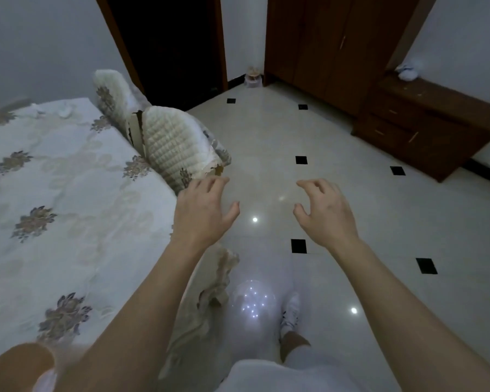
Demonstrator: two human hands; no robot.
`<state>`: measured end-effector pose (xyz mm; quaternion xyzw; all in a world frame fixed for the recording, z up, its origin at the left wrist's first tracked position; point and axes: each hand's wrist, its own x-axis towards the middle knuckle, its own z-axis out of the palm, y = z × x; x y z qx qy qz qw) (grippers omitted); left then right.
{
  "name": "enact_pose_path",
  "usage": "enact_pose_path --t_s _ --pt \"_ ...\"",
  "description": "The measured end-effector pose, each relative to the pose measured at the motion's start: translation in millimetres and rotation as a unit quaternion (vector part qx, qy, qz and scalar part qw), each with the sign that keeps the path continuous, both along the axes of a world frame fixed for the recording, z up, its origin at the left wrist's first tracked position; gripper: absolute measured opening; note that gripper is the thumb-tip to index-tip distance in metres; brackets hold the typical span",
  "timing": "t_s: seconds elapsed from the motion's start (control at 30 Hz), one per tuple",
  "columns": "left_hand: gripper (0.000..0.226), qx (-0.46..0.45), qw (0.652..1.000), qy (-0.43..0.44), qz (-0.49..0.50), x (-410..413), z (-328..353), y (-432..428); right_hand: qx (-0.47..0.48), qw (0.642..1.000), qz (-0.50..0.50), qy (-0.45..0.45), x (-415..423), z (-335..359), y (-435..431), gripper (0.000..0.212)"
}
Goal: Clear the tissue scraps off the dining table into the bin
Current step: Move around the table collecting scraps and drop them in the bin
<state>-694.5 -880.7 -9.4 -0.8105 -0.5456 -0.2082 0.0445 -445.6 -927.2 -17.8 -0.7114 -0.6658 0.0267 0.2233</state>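
Observation:
The dining table (54,193) fills the left side, covered by a pale cloth with flower prints. A small white tissue scrap (64,111) lies near its far edge. My left hand (201,213) hovers just past the table's right edge, fingers spread, holding nothing. My right hand (323,213) hangs over the tiled floor to the right, fingers curled apart, also empty. A small pale container (252,77) that may be the bin stands on the floor in the far corner, between the dark doorway and the wardrobe.
Two chairs with quilted white covers (176,148) stand against the table's right side. A brown wardrobe (331,46) and a low drawer unit (425,125) line the right wall. White floor tiles (266,131) with black squares stretch ahead. My foot (290,315) is below.

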Motion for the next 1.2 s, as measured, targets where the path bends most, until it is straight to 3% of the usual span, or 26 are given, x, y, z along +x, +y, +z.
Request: enact_pose_path --t_s 0.33,0.63,0.87,1.2 --pt "0.051 -0.001 0.999 0.006 0.033 99.5 8.4 141.3 -0.020 0.998 0.045 0.042 100.6 0.4 151.7 0.043" --pt "0.048 -0.015 0.997 -0.003 0.080 127.7 -0.8 227.1 -0.047 0.993 0.089 0.058 131.4 -14.7 255.8 0.042" --pt "0.049 -0.043 0.994 0.006 0.105 121.3 -19.2 318.8 -0.062 0.990 0.116 0.047 131.1 -29.8 353.8 0.044" --pt "0.049 -0.025 0.987 -0.016 0.157 73.1 -20.3 511.5 -0.059 0.985 0.162 -0.008 87.5 -12.5 567.9 0.043"
